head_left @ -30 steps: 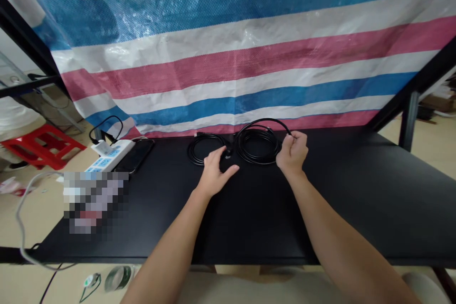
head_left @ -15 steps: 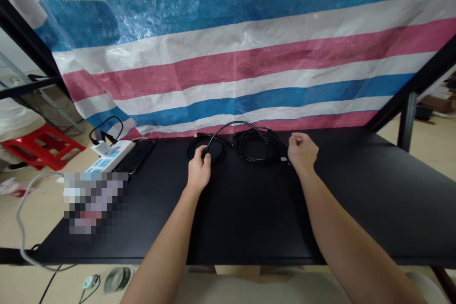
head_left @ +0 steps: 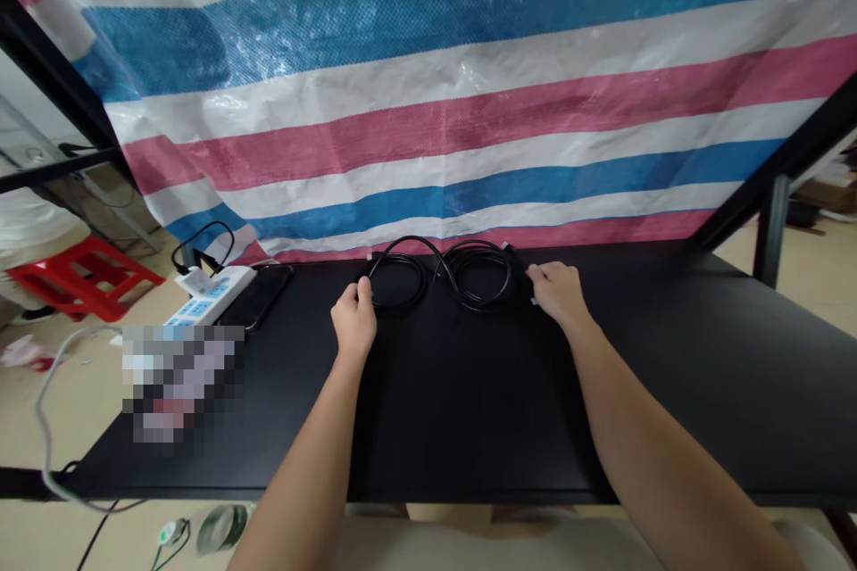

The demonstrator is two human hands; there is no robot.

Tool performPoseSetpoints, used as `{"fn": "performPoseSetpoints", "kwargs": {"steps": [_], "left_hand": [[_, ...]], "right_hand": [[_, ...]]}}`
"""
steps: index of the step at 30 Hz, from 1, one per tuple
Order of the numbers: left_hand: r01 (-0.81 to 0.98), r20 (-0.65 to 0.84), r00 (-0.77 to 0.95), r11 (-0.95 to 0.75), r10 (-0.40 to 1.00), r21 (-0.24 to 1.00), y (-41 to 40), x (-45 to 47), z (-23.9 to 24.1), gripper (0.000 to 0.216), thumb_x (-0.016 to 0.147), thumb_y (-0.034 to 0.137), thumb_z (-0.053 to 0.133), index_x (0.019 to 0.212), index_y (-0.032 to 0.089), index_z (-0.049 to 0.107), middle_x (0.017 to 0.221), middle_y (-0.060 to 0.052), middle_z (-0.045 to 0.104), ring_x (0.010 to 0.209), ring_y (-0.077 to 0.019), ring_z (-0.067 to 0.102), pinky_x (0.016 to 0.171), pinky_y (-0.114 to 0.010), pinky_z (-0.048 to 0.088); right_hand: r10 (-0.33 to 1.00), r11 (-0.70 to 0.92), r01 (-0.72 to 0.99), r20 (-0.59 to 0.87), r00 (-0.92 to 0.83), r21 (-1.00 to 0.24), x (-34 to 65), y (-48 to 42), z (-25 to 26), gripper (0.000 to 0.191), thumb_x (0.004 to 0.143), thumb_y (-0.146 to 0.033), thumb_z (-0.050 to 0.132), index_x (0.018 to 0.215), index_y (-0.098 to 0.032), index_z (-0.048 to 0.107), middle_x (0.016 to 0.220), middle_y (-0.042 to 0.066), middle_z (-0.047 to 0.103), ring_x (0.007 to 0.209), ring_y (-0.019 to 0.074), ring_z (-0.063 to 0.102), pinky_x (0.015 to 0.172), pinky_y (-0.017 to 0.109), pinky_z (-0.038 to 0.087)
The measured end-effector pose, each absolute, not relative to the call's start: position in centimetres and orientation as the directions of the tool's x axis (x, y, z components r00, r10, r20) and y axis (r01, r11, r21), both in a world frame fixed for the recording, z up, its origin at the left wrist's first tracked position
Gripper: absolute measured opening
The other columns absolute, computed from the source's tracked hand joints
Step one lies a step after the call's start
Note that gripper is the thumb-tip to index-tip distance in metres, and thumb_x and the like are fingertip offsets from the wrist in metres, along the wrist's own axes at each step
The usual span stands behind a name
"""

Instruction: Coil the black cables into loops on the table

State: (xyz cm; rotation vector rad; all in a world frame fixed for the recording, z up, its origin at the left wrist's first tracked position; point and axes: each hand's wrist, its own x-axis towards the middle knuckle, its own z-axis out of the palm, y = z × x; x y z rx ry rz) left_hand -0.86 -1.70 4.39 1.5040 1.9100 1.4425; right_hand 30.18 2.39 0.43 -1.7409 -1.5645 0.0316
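Black tabletop (head_left: 469, 428) bearing two black cable coils (head_left: 398, 285) side by side near its far edge, with a white power strip (head_left: 212, 294) and a dark smartphone (head_left: 258, 296) lying just beside each other toward the left.

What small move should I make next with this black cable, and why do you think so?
Probably slide your right hand toward your left hand to bring the loops together. The black cable lies in two side-by-side loops on the black table, with one hand at each outer side.
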Motion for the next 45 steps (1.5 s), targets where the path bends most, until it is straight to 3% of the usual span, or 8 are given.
{"fn": "performPoseSetpoints", "kwargs": {"steps": [6, 11, 17, 27, 33, 36, 39, 45], "left_hand": [[0.478, 0.342, -0.343, -0.15, 0.875, 0.865, -1.8, -0.4, 4.3, 0.022, 0.083, 0.026, 0.05, 0.061, 0.022, 0.049, 0.051, 0.003, 0.049, 0.05, -0.0141, 0.049, 0.054, -0.024, 0.034], [-0.101, 0.12, -0.378, -0.17, 0.918, 0.98, -1.4, 0.1, 4.6, 0.037, 0.086, 0.041, 0.052, 0.057, 0.022, 0.038, 0.042, 0.008, 0.034, 0.036, -0.0069, 0.029, 0.04, -0.019, 0.025], [-0.586, -0.167, -0.357, -0.081, 0.919, 0.806, -1.4, -0.9, 6.2, 0.039, 0.094, 0.036, 0.039, 0.058, 0.021, 0.036, 0.037, 0.01, 0.023, 0.03, -0.0053, 0.019, 0.036, -0.017, 0.022], [-0.665, -0.262, -0.338, -0.032, 0.904, 0.746, -1.5, -0.8, 6.9, 0.041, 0.096, 0.03, 0.034, 0.055, 0.02, 0.035, 0.037, 0.01, 0.021, 0.028, -0.0053, 0.019, 0.034, -0.017, 0.019], [-0.664, -0.256, -0.339, -0.037, 0.905, 0.747, -1.6, -0.6, 6.8, 0.04, 0.094, 0.03, 0.041, 0.055, 0.02, 0.035, 0.038, 0.01, 0.023, 0.028, -0.0051, 0.021, 0.034, -0.017, 0.019], [-0.669, -0.264, -0.357, -0.049, 0.896, 0.741, -1.4, -0.8, 6.8, 0.039, 0.094, 0.03, 0.04, 0.057, 0.019, 0.037, 0.038, 0.01, 0.022, 0.028, -0.0049, 0.02, 0.034, -0.017, 0.017], [-0.673, -0.28, -0.391, -0.065, 0.876, 0.736, -1.3, -1.0, 6.9, 0.038, 0.095, 0.03, 0.035, 0.059, 0.019, 0.038, 0.038, 0.01, 0.021, 0.028, -0.0045, 0.018, 0.034, -0.016, 0.015], [-0.663, -0.313, -0.486, -0.111, 0.816, 0.74, -1.2, -1.4, 7.1, 0.035, 0.095, 0.029, 0.034, 0.061, 0.02, 0.035, 0.039, 0.011, 0.022, 0.029, -0.0046, 0.019, 0.035, -0.016, 0.015]], "right_hand": [[0.84, 0.07, 0.846, 0.489, 0.235, -0.529, 30.0, 2.6, -0.2, 0.021, 0.07, -0.036, 0.055, 0.057, -0.022, 0.063, 0.059, 0.003, 0.058, 0.066, 0.0222, 0.058, 0.077, 0.045, 0.044], [0.845, 0.029, 0.844, 0.463, 0.266, -0.536, 30.0, 2.5, 0.0, 0.022, 0.071, -0.032, 0.054, 0.051, -0.023, 0.059, 0.061, 0.004, 0.06, 0.067, 0.0227, 0.058, 0.075, 0.043, 0.045], [0.813, -0.062, 0.767, 0.414, 0.41, -0.638, 30.1, 2.3, 0.2, 0.013, 0.069, -0.03, 0.055, 0.06, -0.023, 0.062, 0.061, 0.004, 0.061, 0.068, 0.0247, 0.061, 0.073, 0.043, 0.045], [0.814, 0.042, 0.86, 0.517, 0.266, -0.508, 29.4, 1.8, 0.6, 0.018, 0.069, -0.037, 0.061, 0.066, -0.021, 0.068, 0.072, 0.008, 0.065, 0.075, 0.026, 0.059, 0.078, 0.046, 0.044], [0.848, 0.086, 0.838, 0.481, 0.223, -0.54, 28.3, 1.5, 0.6, 0.006, 0.063, -0.022, 0.063, 0.059, -0.023, 0.059, 0.073, 0.009, 0.063, 0.076, 0.0265, 0.056, 0.076, 0.044, 0.044], [0.772, 0.067, 0.661, 0.458, 0.44, -0.748, 27.9, 1.6, 0.9, 0.01, 0.068, -0.025, 0.059, 0.062, -0.024, 0.051, 0.06, 0.003, 0.056, 0.065, 0.0223, 0.054, 0.068, 0.04, 0.045], [0.684, 0.14, 0.278, 0.295, 0.667, -0.95, 28.1, 1.9, 1.5, 0.023, 0.076, -0.039, 0.056, 0.065, -0.026, 0.041, 0.049, -0.005, 0.045, 0.047, 0.016, 0.046, 0.05, 0.031, 0.04], [0.792, 0.343, -0.369, 0.054, 0.609, -0.864, 30.0, 2.1, 2.4, 0.045, 0.082, -0.064, 0.044, 0.065, -0.026, 0.027, 0.044, -0.009, 0.034, 0.036, 0.0121, 0.041, 0.036, 0.024, 0.036]]}}
